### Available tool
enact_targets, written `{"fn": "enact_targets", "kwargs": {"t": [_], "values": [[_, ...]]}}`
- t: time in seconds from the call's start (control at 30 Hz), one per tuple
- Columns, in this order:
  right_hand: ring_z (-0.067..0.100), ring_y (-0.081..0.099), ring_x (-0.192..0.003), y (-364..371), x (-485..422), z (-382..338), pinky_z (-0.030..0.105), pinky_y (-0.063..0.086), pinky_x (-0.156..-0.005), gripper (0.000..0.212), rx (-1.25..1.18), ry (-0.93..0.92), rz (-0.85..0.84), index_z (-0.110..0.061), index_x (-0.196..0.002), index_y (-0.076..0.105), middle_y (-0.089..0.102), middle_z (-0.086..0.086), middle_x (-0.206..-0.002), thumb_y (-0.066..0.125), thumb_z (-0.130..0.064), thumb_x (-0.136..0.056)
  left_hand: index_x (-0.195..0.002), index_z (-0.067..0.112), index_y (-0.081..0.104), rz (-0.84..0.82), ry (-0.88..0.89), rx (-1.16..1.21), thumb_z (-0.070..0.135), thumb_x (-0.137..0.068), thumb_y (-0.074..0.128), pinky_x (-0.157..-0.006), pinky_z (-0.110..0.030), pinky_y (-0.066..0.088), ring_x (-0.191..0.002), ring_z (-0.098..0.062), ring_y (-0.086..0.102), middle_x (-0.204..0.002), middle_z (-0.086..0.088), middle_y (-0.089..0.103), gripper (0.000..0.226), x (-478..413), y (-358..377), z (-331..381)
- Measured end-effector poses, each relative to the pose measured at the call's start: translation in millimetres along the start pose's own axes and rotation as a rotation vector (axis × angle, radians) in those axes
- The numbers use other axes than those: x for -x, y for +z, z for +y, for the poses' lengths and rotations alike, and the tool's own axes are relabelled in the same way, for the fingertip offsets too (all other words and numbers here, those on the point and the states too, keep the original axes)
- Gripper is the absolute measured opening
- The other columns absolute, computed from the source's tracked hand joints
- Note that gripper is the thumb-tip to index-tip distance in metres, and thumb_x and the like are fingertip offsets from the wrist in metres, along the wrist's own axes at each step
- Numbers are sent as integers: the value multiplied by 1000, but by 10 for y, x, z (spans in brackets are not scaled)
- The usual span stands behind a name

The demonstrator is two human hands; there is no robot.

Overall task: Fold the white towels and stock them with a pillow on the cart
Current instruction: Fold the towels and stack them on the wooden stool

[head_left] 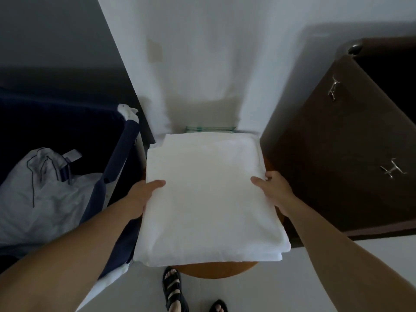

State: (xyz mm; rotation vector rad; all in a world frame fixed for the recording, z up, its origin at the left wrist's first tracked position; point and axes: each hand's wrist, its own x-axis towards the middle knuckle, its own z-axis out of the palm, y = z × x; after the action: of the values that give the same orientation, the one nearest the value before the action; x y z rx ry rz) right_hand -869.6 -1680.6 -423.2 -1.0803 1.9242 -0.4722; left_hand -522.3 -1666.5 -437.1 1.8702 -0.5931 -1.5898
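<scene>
White folded towels (pixel 207 194) lie stacked on a round wooden table (pixel 216 270), left hand (pixel 144 194) and right hand (pixel 273 188) gripping opposite edges; lifting them level should keep the folds intact.

Folded white towel (pixel 207 199) — thick flat rectangle, layered edges at near end, lying level atop round wooden table (pixel 216 270).

The folded towel (pixel 209 199) covers nearly all of the round wooden table (pixel 216 270) and hides the fingers of both hands beneath its edges. The lower frame edge cuts off the sandalled feet (pixel 173 287), and the navy cart (pixel 108 176) runs out of view on the left.
</scene>
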Motion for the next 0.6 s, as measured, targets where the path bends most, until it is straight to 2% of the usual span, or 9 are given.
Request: {"fn": "enact_targets", "kwargs": {"t": [0.07,0.17,0.3,0.4,0.47,0.53,0.6], "values": [[22,58,-107,20,-169,-152,38,50,-90,64,-33,-1,5,-14,-138,48,55,1,-126,71,-44,-86,-102,6,66,-13,-2,38,18,-88,71,-79,-38,54,-91,-31,66,-107,-17,69,19,-165,19,177],[15,61,-88,62,-418,-354,35,52,-75,48,-150,7,1,-14,-125,53,60,-3,-105,71,-39,-88,-109,4,65,-21,7,72,16,-89,69,-83,-44,54,-98,-35,66,-110,-18,69,23,-437,25,414],[20,64,-85,148,-695,-594,39,55,-75,32,-234,35,46,-17,-112,55,63,2,-98,69,-35,-90,-120,6,61,51,65,93,12,-90,68,-85,-48,55,-97,-36,67,-113,-18,68,32,-747,51,629],[24,65,-87,172,-809,-660,41,55,-76,19,-293,-42,177,-17,-104,60,65,4,-97,66,-29,-92,-110,19,65,53,182,93,18,-93,65,-74,-38,54,-91,-26,66,-107,-8,69,17,-802,53,779],[19,63,-82,115,-835,-681,36,54,-72,9,-412,-118,275,-21,-97,61,65,-1,-91,66,-26,-92,-105,27,64,34,245,104,23,-95,63,-77,-40,55,-96,-24,65,-108,-4,68,11,-842,29,919],[14,61,-80,57,-872,-733,34,52,-74,11,-436,-150,370,-20,-99,59,63,-5,-91,66,-26,-93,-111,25,62,33,290,70,28,-95,63,-87,-44,54,-102,-26,64,-115,-5,66,16,-979,45,1058],[18,61,-88,72,-983,-757,37,53,-81,21,-358,-113,406,-18,-109,60,64,0,-101,66,-28,-92,-121,19,56,39,313,-60,29,-98,59,-81,-37,52,-99,-22,62,-120,-5,62,26,-1156,139,1141]]}}
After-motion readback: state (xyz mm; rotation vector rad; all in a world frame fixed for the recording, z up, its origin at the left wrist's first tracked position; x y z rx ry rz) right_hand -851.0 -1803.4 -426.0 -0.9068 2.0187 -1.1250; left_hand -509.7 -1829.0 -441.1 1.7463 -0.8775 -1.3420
